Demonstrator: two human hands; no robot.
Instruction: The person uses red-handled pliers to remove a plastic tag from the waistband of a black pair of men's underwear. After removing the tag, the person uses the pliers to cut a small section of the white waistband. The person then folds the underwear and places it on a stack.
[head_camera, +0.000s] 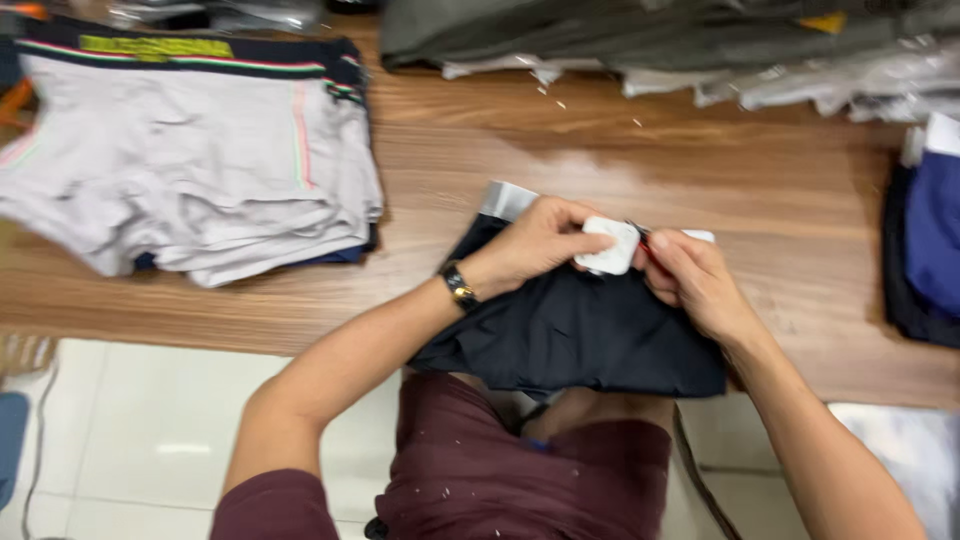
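Your left hand (535, 245) pinches a white tag (610, 245) over the dark folded garment (570, 330) at the worktop's (600, 160) near edge. Your right hand (695, 280) has its fingers pressed together on a small red-handled tool (640, 240) beside the tag. A pale underwear stack (190, 160) lies well left.

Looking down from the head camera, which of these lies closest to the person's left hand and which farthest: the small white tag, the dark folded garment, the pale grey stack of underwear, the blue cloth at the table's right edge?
From the left hand:
1. Small white tag, pinched in its fingers.
2. Dark folded garment, directly beneath the hand.
3. Pale grey stack, far left of the table.
4. Blue cloth, at the right edge, farthest.
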